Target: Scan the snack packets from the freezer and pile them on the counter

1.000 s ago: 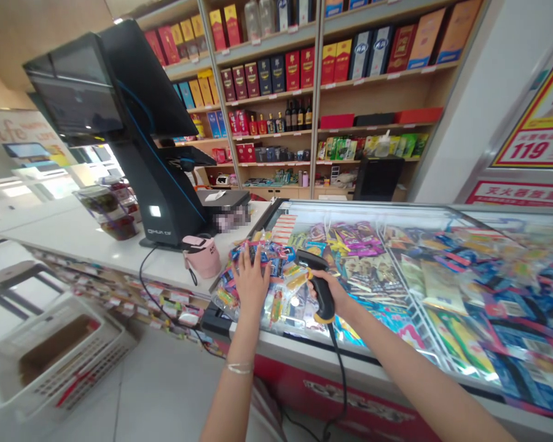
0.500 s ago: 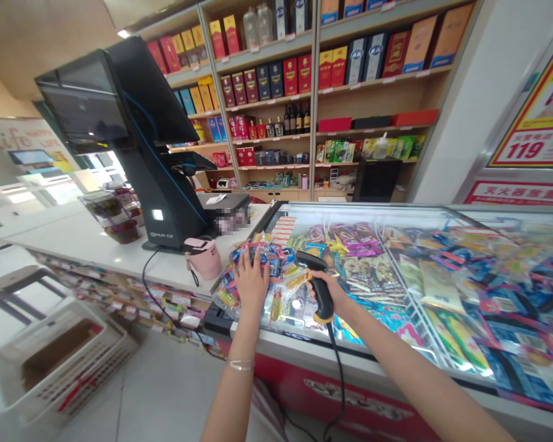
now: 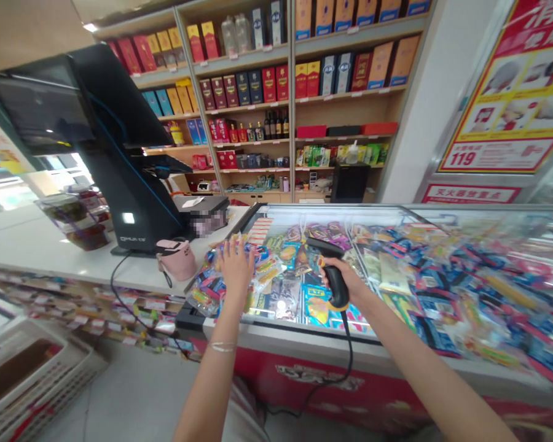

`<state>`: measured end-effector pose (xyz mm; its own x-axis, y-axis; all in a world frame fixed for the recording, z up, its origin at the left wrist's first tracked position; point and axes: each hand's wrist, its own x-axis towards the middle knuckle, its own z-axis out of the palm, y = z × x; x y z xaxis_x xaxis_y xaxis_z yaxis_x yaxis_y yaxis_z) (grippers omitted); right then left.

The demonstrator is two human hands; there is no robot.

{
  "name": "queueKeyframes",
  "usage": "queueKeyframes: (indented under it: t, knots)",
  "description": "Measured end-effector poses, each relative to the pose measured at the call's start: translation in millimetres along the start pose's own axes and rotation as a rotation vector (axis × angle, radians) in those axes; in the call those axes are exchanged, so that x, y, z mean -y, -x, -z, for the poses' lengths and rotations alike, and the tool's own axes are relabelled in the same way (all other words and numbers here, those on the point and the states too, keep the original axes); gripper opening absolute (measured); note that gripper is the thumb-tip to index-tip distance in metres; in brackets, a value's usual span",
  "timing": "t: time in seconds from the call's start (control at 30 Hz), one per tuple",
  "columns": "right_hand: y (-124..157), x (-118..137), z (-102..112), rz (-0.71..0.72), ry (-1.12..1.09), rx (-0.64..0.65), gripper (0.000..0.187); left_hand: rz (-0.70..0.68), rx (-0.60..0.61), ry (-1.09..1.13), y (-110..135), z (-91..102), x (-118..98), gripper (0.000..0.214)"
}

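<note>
My left hand (image 3: 235, 267) lies flat with fingers spread on a clear bag of colourful snack packets (image 3: 221, 282), which rests on the glass lid of a chest freezer (image 3: 396, 212). My right hand (image 3: 345, 282) grips the handle of a black barcode scanner (image 3: 330, 270) with a yellow base. The scanner's head points left toward the packets, and its black cable hangs down over the freezer's front edge.
A black point-of-sale terminal (image 3: 96, 147) stands on the white counter (image 3: 37, 245) at left, with a pink cup (image 3: 177, 258) beside it and a jar of snacks (image 3: 76, 212). Shelves of boxed goods (image 3: 267, 86) fill the back wall. A white basket (image 3: 23, 380) sits on the floor.
The view has swung right and up a little. My right hand with the scanner has drawn right, away from my left hand, which stays flat on the bag.
</note>
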<state>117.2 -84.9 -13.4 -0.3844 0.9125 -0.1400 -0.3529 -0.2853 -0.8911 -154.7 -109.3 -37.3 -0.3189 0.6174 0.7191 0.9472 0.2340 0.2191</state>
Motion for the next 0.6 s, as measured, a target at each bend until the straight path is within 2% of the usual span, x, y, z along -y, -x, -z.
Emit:
queueKeyframes:
  t: [0.1, 0.2, 0.43, 0.6]
  knots:
    - [22.2, 18.3, 34.2, 0.072, 0.01, -0.1, 0.013, -0.094, 0.016, 0.098, -6.1, -4.4, -47.3, 0.047]
    - [46.8, 35.2, 69.0, 0.139, 0.01, -0.207, 0.013, -0.187, 0.074, 0.182, -4.9, -12.0, -103.7, 0.044]
    - [102.8, 74.4, 152.8, 0.234, -0.013, -0.447, 0.013, -0.375, 0.143, 0.372, 17.1, -24.6, -233.9, 0.038]
    - [122.6, 88.6, 215.5, 0.296, -0.04, -0.627, 0.012, -0.449, 0.238, 0.474, 36.0, -35.5, -305.2, 0.031]
